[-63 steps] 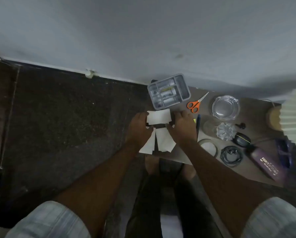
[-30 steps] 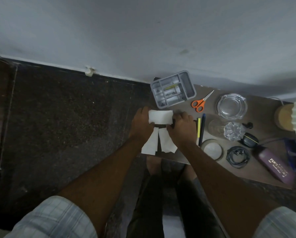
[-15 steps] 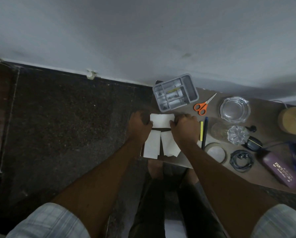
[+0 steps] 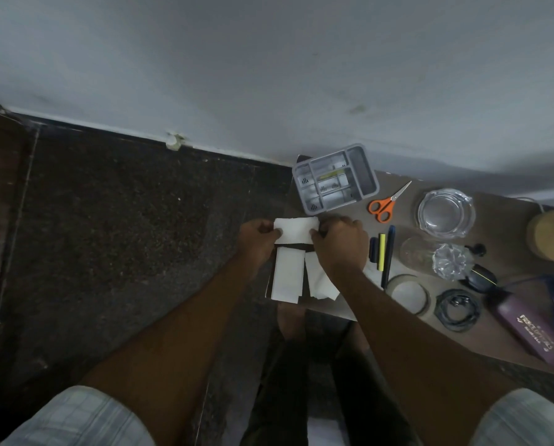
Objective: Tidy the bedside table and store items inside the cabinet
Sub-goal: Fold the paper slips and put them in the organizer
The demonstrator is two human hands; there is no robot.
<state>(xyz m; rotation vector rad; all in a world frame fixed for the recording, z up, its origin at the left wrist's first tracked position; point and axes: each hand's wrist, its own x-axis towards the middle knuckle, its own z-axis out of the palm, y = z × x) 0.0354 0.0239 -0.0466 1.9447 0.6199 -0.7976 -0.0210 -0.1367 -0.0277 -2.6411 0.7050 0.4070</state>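
Both hands hold a white folded paper (image 4: 296, 231) at the left end of the brown bedside table (image 4: 510, 220). My left hand (image 4: 258, 243) pinches its left edge and my right hand (image 4: 341, 244) pinches its right edge. Two more white paper pieces (image 4: 288, 278) lie just below it, near the table's front edge. A dark strip shows between the held paper and those pieces. The cabinet is not in view.
On the table: a grey divided organiser tray (image 4: 364, 170), orange scissors (image 4: 383, 206), a glass ashtray (image 4: 446, 212), pens and a yellow marker (image 4: 382, 255), a round coaster (image 4: 409, 292), a coiled black cable (image 4: 457, 310), a purple case (image 4: 526, 329), a lamp base (image 4: 547, 235). Dark floor lies left.
The hands stay on the white paper at the table's left end. The two lower pieces have shifted from a splayed lie to nearly straight side by side.
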